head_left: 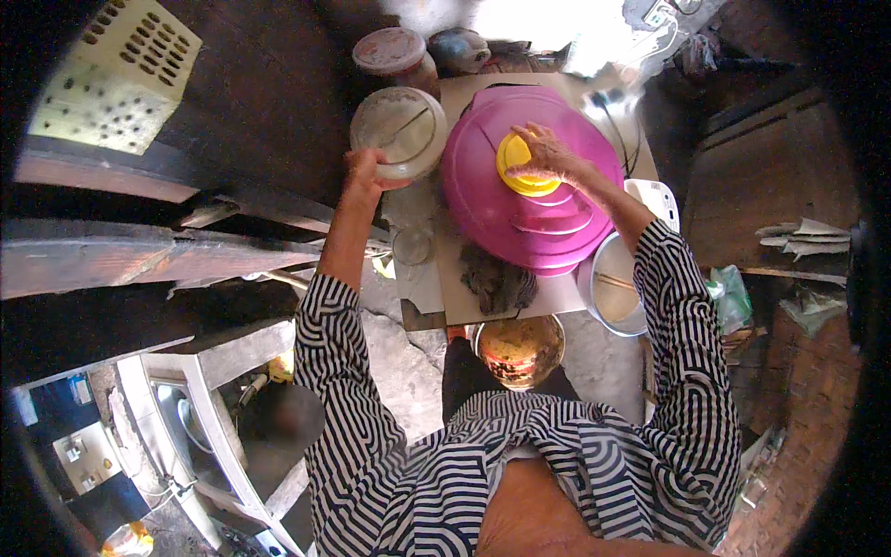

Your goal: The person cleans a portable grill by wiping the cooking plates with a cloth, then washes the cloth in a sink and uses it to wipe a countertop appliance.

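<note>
My left hand (367, 170) grips the near left rim of a round, pale, lidded container (407, 129) at the left of the table. My right hand (546, 154) is on a round yellow lid or shallow container (514, 166), its fingers spread over the top and side. That yellow piece is over a large round pink plastic lid or basin (480, 202) in the middle of the table. A grey-brown furry or fibrous bundle (498, 282) lies at the table's near edge. Below it, a metal pot with brown contents (521, 351) is between my legs.
A reddish lidded jar (390, 52) stands behind the pale container. On the right are a white appliance (653, 198) and a metal pot with chopsticks (616, 306). A clear glass (412, 246) is at the table's left. Wooden beams (139, 257) run along the left.
</note>
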A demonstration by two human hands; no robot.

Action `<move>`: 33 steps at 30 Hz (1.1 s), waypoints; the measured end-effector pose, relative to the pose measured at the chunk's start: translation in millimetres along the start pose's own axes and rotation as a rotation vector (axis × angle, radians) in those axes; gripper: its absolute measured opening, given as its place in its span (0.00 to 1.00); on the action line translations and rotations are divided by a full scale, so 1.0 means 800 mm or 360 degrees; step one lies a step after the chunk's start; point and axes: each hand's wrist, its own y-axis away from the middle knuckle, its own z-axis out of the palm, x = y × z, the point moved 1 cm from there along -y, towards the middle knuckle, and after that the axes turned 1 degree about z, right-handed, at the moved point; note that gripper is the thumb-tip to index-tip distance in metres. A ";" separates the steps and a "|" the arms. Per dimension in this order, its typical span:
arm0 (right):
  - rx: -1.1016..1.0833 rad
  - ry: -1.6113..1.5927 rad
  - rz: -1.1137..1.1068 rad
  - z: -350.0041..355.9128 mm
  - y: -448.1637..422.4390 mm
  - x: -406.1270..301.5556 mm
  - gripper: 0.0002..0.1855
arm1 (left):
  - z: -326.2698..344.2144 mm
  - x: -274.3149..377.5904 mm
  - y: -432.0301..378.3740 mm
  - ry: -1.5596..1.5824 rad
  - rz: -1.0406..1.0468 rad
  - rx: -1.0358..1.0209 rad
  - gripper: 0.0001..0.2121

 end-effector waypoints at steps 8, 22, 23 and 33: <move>0.0536 -0.0122 0.0071 -0.001 0.020 0.041 0.40 | 0.064 0.074 0.108 -0.0815 0.0719 0.0145 0.27; 0.0630 0.0384 -0.1025 -0.099 0.226 -0.149 0.09 | 0.199 0.079 0.252 -0.3079 0.1691 -0.0349 0.27; 0.0637 0.0351 -0.1027 -0.080 0.212 -0.149 0.09 | 0.201 0.073 0.254 -0.3107 0.1714 -0.0397 0.26; 0.0596 0.0004 -0.0596 0.055 0.128 -0.096 0.10 | 0.277 -0.001 0.226 -0.3526 0.1999 -0.0798 0.16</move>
